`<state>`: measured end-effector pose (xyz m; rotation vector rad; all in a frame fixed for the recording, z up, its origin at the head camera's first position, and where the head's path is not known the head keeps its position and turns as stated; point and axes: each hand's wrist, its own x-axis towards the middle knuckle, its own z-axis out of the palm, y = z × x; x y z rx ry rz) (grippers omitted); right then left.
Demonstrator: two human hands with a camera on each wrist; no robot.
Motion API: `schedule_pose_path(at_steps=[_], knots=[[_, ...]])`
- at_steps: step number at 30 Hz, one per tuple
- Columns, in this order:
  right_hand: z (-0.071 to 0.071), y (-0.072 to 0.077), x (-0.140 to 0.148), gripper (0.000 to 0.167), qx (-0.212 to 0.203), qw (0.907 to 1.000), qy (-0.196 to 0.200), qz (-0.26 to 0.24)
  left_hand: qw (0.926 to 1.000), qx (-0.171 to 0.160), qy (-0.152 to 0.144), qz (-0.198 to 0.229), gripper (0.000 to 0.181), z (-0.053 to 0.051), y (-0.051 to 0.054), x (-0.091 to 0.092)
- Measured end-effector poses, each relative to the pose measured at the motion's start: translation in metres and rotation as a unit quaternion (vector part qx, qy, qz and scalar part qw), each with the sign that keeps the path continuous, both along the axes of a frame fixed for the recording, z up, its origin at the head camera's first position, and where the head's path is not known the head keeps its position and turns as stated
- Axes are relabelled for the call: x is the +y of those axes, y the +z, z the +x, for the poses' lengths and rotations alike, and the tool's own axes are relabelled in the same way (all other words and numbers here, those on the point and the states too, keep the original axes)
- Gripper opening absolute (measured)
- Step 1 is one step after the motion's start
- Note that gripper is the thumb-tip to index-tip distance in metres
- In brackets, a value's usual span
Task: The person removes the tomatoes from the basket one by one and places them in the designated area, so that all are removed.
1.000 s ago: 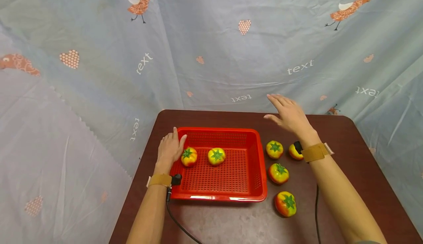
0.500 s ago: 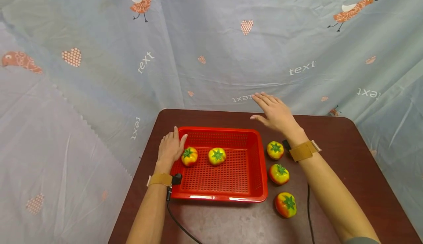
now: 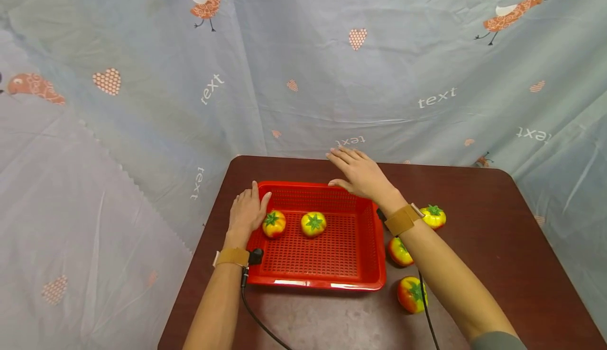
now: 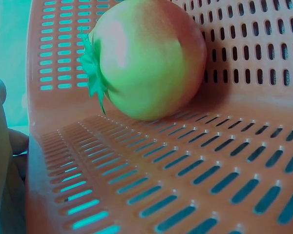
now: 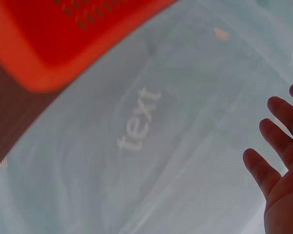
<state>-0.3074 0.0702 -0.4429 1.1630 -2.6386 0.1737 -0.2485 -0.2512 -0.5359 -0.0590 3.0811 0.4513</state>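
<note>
In the head view, my left hand lies at the left rim of a red perforated plastic basket, thumb and index finger extended. The left wrist view shows some fingers outside the basket wall. Two yellow-red, tomato-like fruits with green leaf tops sit in the basket: a left fruit nearest that hand and a middle fruit. My right hand hovers around the basket's back right corner, fingers stretched out, holding nothing; its fingers show spread in the right wrist view.
Right of the basket stand a front fruit, a fruit partly behind my right forearm and a far fruit. A dark brown table bears everything. Patterned grey cloth hangs behind it. Black cables trail from the wrist cameras.
My right hand has swept left from above the table to the basket's back right corner. The right forearm now hides one fruit and uncovers the far one. My left hand stays put.
</note>
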Motion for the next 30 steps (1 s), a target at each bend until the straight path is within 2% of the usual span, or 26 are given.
schedule_pose_path(at_steps=[3,10,15,22,30], knots=[[0.001,-0.011,-0.012,0.070,-0.001,0.9999,0.010,0.014,1.0000,0.002,0.000,0.000,0.073,0.000,0.001,0.000],[0.004,-0.039,-0.036,0.072,-0.047,0.9972,0.026,0.051,1.0000,0.002,0.000,0.001,0.072,0.001,0.003,0.000],[0.006,-0.057,-0.045,0.072,-0.059,0.9947,0.039,0.074,1.0000,-0.002,0.002,0.001,0.072,0.001,0.003,0.000],[0.010,-0.068,-0.051,0.071,-0.081,0.9917,0.046,0.089,1.0000,0.000,0.004,0.005,0.072,0.001,0.002,0.000],[0.017,-0.079,-0.057,0.074,-0.081,0.9890,0.070,0.102,1.0000,-0.005,0.001,0.004,0.073,0.001,0.003,-0.001]])
